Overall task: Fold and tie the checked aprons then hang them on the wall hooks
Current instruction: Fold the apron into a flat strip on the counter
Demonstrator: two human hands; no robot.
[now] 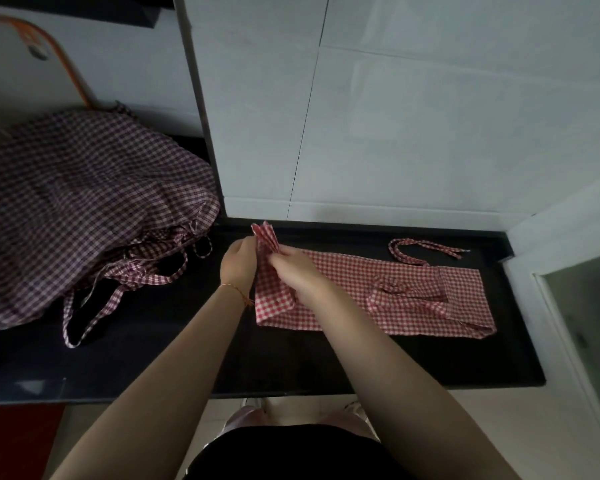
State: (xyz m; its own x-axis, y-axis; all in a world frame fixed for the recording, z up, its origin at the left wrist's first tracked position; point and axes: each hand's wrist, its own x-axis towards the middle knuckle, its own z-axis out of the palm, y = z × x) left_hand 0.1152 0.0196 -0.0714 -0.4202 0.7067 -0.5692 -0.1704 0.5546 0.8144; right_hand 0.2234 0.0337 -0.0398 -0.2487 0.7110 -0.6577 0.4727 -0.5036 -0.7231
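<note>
Pinching red checked apron [378, 289] end between both hands' fingers [281, 259], lifted off counter [187, 358].

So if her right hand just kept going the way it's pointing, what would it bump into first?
Probably the left hand, just across the bunched end of the red checked apron that both hands pinch. The right hand points left; depth is hard to judge.

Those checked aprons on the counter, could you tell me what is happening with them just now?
A person is folding the red checked apron on the black counter. Both hands pinch its lifted left end: the left hand behind it, the right hand in front. The rest lies flat in a long strip, its tie loose. A darker checked apron sits heaped to the left, untouched.
</note>
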